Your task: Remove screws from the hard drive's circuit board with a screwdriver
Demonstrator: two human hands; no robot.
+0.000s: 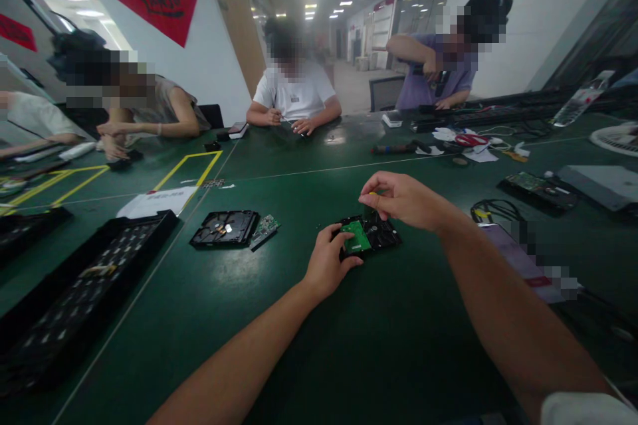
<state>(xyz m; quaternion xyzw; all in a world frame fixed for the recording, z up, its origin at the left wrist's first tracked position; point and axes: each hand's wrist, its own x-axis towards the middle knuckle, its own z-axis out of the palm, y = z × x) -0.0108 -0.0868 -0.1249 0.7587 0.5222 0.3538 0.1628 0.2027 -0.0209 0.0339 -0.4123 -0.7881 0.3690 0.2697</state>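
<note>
A black hard drive [385, 232] with a green circuit board [355, 236] lies on the table in front of me. My left hand [326, 259] holds it by its left side, fingers over the board and thumb along the near edge. Above the drive's far side, my right hand [396, 199] is closed in a pinch on a small yellow-handled screwdriver [373, 194], mostly hidden by the fingers. To the left rest another black drive [224, 228] and a loose circuit board [265, 229].
A long black tray [94, 279] occupies the left side. At right are a phone-like tablet [518, 259], coiled black cable [496, 210], a drive with exposed board [538, 190] and a grey box [603, 184]. Several people sit across the green table [279, 345]; a bottle [581, 101] stands tilted.
</note>
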